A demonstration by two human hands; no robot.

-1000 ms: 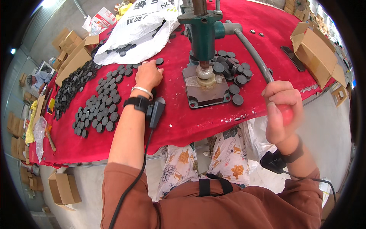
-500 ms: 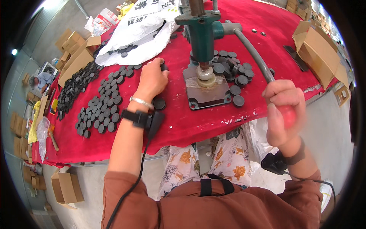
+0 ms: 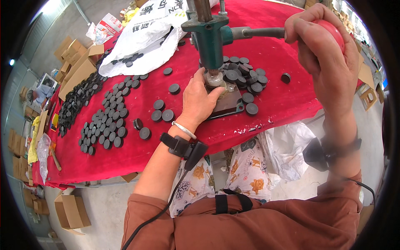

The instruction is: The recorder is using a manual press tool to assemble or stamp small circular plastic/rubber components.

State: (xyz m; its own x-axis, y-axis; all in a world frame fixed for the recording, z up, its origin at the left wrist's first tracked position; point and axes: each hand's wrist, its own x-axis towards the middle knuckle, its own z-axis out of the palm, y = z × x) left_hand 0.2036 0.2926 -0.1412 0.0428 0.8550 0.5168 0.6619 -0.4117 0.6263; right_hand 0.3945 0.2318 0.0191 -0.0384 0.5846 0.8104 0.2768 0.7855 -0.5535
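My left hand [image 3: 200,100] reaches in at the green hand press [image 3: 209,41], thumb and fingers curved around the pale round die [image 3: 214,78] above the metal base plate [image 3: 228,102]. What lies between those fingertips is hidden. Raised at the right, my right hand [image 3: 327,58] is closed round the red ball knob [image 3: 331,35] of the press lever [image 3: 262,32], which stands about level. Several black round caps [image 3: 168,115] lie left of my left wrist. Another pile of black caps [image 3: 246,77] sits just behind and right of the base plate.
A red cloth [image 3: 162,141] covers the table. Many black caps [image 3: 110,118] spread over its left side, with a denser heap [image 3: 77,102] beyond. A white sack [image 3: 146,37] lies behind, with caps at its mouth. Cardboard boxes [image 3: 73,210] stand around; a person [image 3: 41,92] is at the far left.
My right hand has swung the lever up from its slanting-down position. My left hand has moved right, from beside the caps to the press die.
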